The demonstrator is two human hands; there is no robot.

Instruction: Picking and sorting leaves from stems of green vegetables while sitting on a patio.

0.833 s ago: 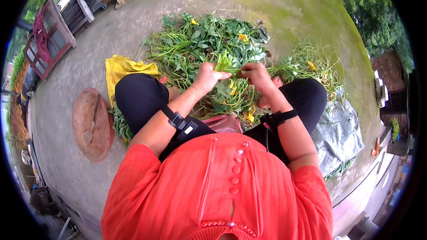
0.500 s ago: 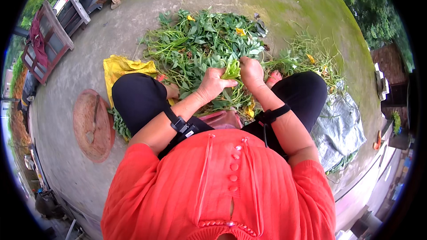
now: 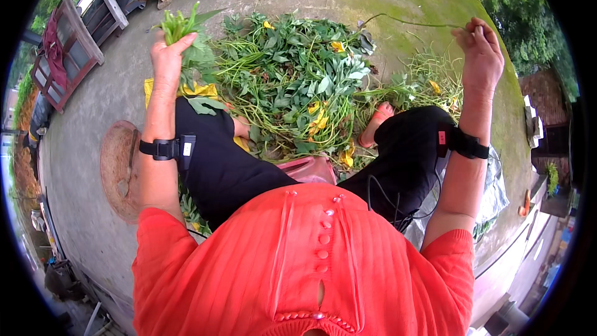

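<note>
A bunch of leafy green stems is gripped in my left hand, raised at the far left, with its leaves hanging down beside the wrist. My right hand is raised far out to the right, fingers pinched on the end of a long thin green stem. That stem stretches in a curve leftward, toward the far right edge of a big heap of leafy vines with some yellow blossoms. The heap lies on the ground between and beyond my feet.
A smaller pile of thin stems lies beyond my right knee, near a silvery sheet. Yellow cloth is by my left knee, and a round reddish-brown lid or tray lies left of it. A wooden window frame leans at far left.
My hands have parted from over the heap, where they were together at the bunch. The left has gone up and left with the bunch; the right has swung far right, drawing out a stem.
</note>
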